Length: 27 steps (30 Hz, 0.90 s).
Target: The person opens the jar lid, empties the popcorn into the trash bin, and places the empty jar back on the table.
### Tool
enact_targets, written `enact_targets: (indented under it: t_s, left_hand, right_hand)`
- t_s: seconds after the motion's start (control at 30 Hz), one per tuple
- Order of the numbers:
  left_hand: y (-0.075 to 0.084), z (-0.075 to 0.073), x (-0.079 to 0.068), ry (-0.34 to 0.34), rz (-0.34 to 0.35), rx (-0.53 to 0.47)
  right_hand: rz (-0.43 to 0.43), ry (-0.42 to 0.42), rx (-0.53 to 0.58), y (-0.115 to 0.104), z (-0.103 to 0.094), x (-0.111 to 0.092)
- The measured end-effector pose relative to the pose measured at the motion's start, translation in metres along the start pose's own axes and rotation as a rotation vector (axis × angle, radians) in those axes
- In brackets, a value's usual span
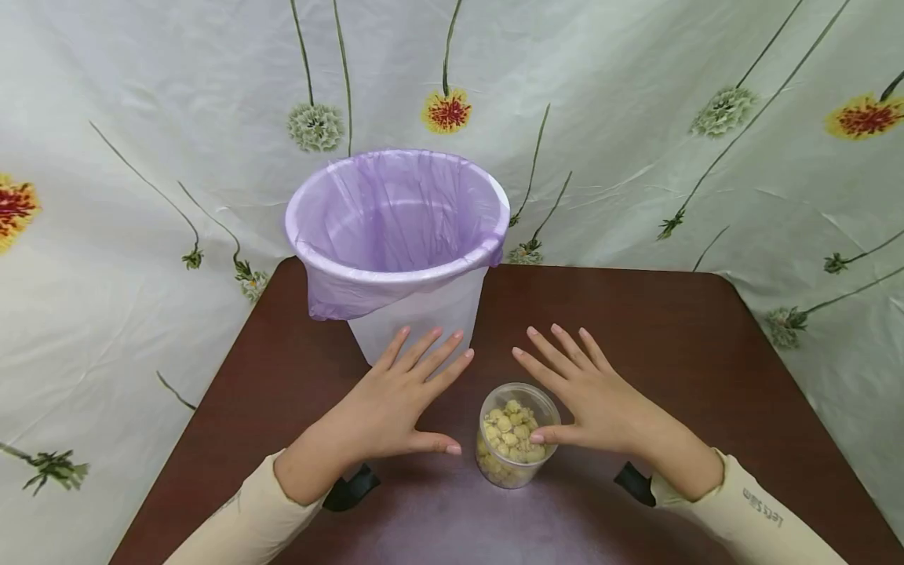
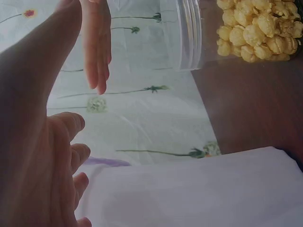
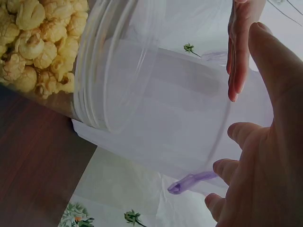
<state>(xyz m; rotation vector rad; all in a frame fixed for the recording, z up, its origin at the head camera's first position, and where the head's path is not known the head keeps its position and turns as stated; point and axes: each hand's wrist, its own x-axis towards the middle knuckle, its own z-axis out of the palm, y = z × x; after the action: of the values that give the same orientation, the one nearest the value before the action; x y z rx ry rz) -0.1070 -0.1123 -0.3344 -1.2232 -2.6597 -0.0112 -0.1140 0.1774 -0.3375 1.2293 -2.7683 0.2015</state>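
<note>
A clear plastic jar [image 1: 503, 472] without a lid stands on the table, partly filled with pale yellow popcorn [image 1: 510, 430]. My left hand [image 1: 395, 404] hovers to the left of the jar, fingers spread and holding nothing. On the other side, my right hand [image 1: 596, 400] is spread too, its thumb overlapping the jar's rim in the head view. In the left wrist view the popcorn [image 2: 260, 30] shows through the jar wall, with the left hand [image 2: 42, 142] off to the side. The right wrist view has the jar's ridged rim [image 3: 113, 66] close up beside the right hand [image 3: 265, 156].
Behind the left hand stands a white bin [image 1: 424, 314] lined with a purple plastic bag [image 1: 410, 204] folded over its rim. The dark brown table [image 1: 621, 314] backs onto a hanging white cloth [image 1: 600, 94] printed with flowers.
</note>
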Motion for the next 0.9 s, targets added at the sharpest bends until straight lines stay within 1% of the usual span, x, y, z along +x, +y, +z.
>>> enact_targets:
  t_s: [0.1,0.27,0.4,0.53,0.7,0.9]
  left_hand:
    - [-0.001,0.002,-0.001,0.000,-0.003,-0.002]
    - [-0.001,0.008,-0.002,0.013,-0.010,-0.012]
    - [-0.001,0.016,-0.003,-0.009,-0.029,-0.040]
    - [0.002,0.025,-0.004,-0.044,-0.047,-0.081]
    - [0.008,0.040,-0.006,-0.057,-0.058,-0.138]
    - [0.014,0.060,-0.005,-0.098,-0.072,-0.202]
  right_hand:
    - [0.002,-0.016,-0.003,-0.001,0.003,0.000]
    - [-0.003,-0.016,0.030,-0.003,0.007,0.002]
    - [0.003,-0.019,0.045,-0.006,0.013,0.003]
    - [0.030,-0.049,0.040,-0.009,0.020,0.004]
    - [0.047,-0.109,0.048,-0.013,0.030,0.007]
    - [0.056,-0.148,0.090,-0.018,0.039,0.007]
